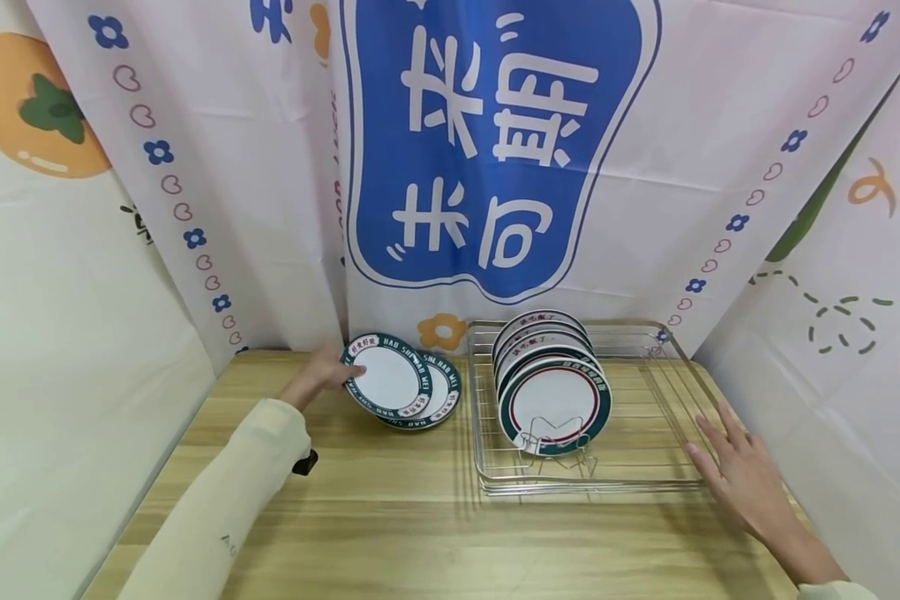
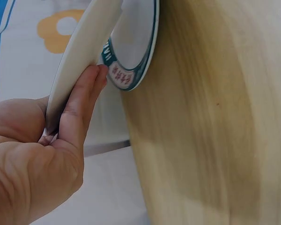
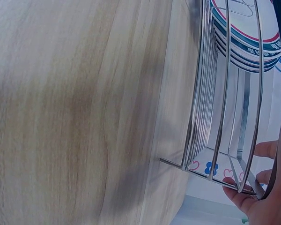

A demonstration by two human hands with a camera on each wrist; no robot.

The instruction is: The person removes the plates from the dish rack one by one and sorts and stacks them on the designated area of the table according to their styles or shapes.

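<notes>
My left hand point(image 1: 328, 367) holds a white plate point(image 1: 390, 377) with a dark green lettered rim by its left edge. The thumb lies on the face and the fingers are behind it, as the left wrist view shows. The held plate is tilted and partly covers another green-rimmed plate point(image 1: 441, 392) on the table. My right hand point(image 1: 750, 483) rests with spread fingers on the right side rail of a metal wire dish rack point(image 1: 592, 483). Several plates point(image 1: 551, 400) stand on edge in a row at the rack's left side.
The wooden table point(image 1: 390, 542) carries the rack and plates. Behind it hangs a printed cloth point(image 1: 285, 167) with a large blue emblem, close to the rack's back. Light patterned walls stand at left and right. Wire dividers point(image 1: 555, 437) hold the front plate in the rack.
</notes>
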